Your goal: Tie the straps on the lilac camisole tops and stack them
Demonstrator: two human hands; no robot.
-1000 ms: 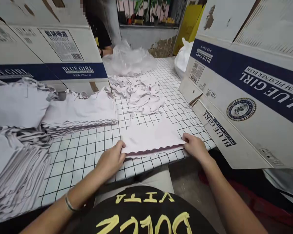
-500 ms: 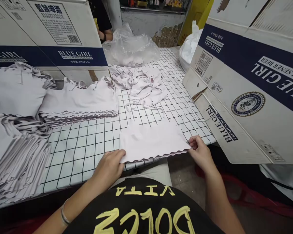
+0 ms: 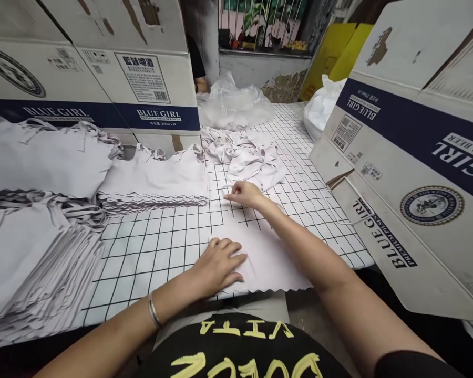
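A pale pink strappy top (image 3: pixel 270 257) lies flat at the table's front edge, its wavy hem towards me. My left hand (image 3: pixel 223 262) rests on its left part, fingers spread and palm down. At the top's far end my right hand (image 3: pixel 243 194) is closed in a pinch on a thin strap; my forearm hides part of the fabric. Just beyond that hand lies a crumpled heap of similar tops (image 3: pixel 256 160). On the left stand a neat stack of folded tops (image 3: pixel 157 178) and further piles of tops (image 3: pixel 27 257), straps at their far ends.
A tall beer carton (image 3: pixel 142 84) stands behind the stacks; another open carton (image 3: pixel 394 173) leans at the right. Clear plastic bags (image 3: pixel 236 105) and a white bag (image 3: pixel 323 105) lie at the back of the checked tablecloth (image 3: pixel 142 252). Part of a person's arm (image 3: pixel 200 84) shows behind the left carton.
Both hands have let go of the hem corners. My left hand now lies flat on the top; my right hand has reached forward to a strap. The view has shifted up and left.
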